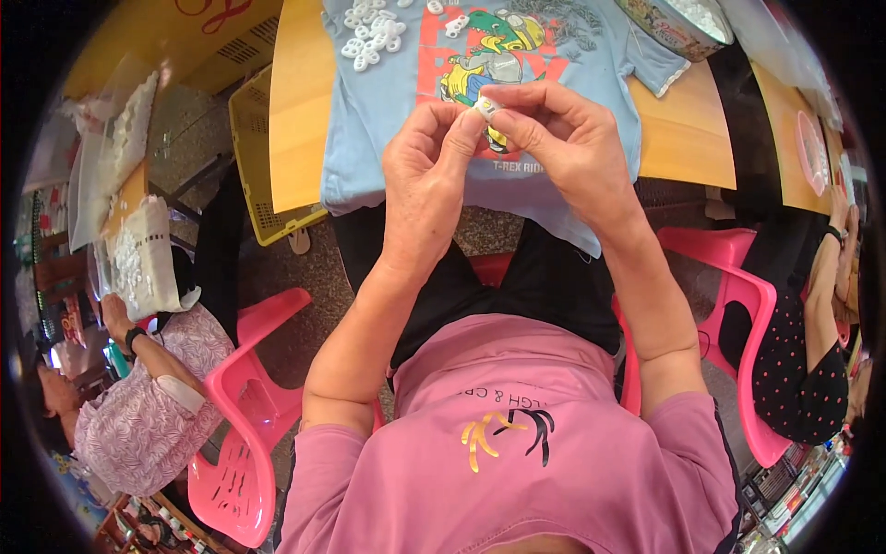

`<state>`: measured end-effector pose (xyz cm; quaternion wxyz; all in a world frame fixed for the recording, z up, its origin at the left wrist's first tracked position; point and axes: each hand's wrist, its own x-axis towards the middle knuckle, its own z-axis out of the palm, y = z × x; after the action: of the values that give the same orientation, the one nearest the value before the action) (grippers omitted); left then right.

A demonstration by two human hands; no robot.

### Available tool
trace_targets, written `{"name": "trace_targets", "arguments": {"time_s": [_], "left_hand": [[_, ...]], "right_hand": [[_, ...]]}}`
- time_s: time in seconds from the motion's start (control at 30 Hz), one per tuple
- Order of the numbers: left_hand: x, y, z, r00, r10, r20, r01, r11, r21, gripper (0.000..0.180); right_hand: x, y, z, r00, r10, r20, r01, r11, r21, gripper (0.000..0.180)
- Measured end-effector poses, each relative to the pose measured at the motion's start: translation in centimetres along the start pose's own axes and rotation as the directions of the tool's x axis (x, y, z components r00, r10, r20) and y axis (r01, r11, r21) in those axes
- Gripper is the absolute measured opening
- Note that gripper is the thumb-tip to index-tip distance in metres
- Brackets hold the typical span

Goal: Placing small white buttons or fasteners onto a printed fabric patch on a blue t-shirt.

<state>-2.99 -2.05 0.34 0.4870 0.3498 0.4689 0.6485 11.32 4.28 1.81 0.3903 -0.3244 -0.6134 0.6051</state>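
Both hands meet over a light blue T-shirt (365, 138) with a dinosaur print, spread on the table. My left hand (426, 175) pinches a small white plastic piece (487, 108) between thumb and forefinger. From the other side my right hand (572, 152) grips the same piece, its thumb and forefinger closed on it. The piece has a yellowish spot on top; its exact kind is too small to make out. Farther off on the shirt lie a heap of white oval pieces with holes (373, 39) and, to the right, a scatter of small dark grey parts (580, 23).
At the far right a printed tin (678, 28) holds white pieces. A yellow crate (254, 148) stands left of the wooden table (300, 111). Pink chairs (245, 443) flank me. One person (152, 406) sits at left beside a cloth sack (152, 258); another (798, 369) sits at right.
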Motion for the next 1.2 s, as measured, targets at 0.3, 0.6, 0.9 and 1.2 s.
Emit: {"name": "trace_targets", "arguments": {"time_s": [0.3, 0.6, 0.9, 1.2], "left_hand": [[0.5, -0.5, -0.6, 0.991, 0.07, 0.111, -0.074, 0.997, 0.031, 0.038], [0.4, -1.6, 0.4, 0.935, 0.216, 0.282, -0.158, 0.964, -0.214, 0.05], [0.5, -2.0, -0.3, 0.893, 0.299, 0.337, -0.201, 0.934, -0.294, 0.036], [0.6, -1.9, -0.3, 0.881, 0.285, 0.377, -0.134, 0.915, -0.381, 0.032]], "right_hand": [[0.2, -0.9, -0.8, 0.992, 0.097, 0.08, -0.116, 0.948, 0.295, 0.042], [-0.5, -1.4, 0.4, 0.965, 0.196, 0.174, -0.26, 0.799, 0.542, 0.075], [-0.9, -1.6, 0.6, 0.945, 0.207, 0.253, -0.321, 0.738, 0.594, 0.081], [-1.0, -2.7, 0.7, 0.937, 0.206, 0.283, -0.338, 0.742, 0.579, 0.082]]}}
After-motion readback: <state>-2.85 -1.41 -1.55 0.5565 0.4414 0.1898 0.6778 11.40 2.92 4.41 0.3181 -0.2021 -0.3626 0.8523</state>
